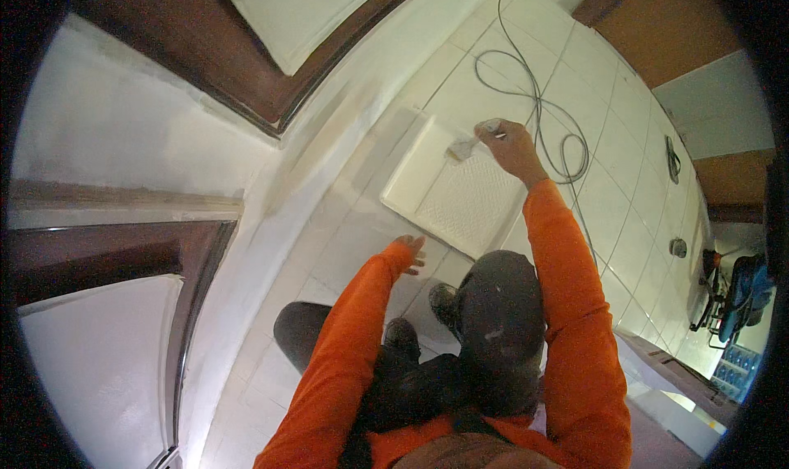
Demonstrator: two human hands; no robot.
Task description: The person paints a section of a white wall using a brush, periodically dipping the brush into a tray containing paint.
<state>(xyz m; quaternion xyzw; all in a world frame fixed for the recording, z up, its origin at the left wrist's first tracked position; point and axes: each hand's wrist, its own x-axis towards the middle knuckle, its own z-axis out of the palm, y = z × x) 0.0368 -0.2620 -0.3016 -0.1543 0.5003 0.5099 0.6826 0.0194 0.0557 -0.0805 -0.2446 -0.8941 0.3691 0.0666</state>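
A white paint tray (474,207) with a textured ramp rests on the tiled floor before me. My right hand (502,142) is above its far right part, closed around the handle of a paintbrush (459,151). The brush's pale bristles point left over the deeper end of the tray; whether they touch it I cannot tell. Near the tray's closest left edge, my left hand (409,254) hangs with its fingers apart and holds nothing.
A thin cable (570,155) lies in loops right of the tray. Along the left runs a white wall (296,161) with dark brown frames (209,247). A sandal (673,160) and a small round object (678,248) lie on the floor at the right.
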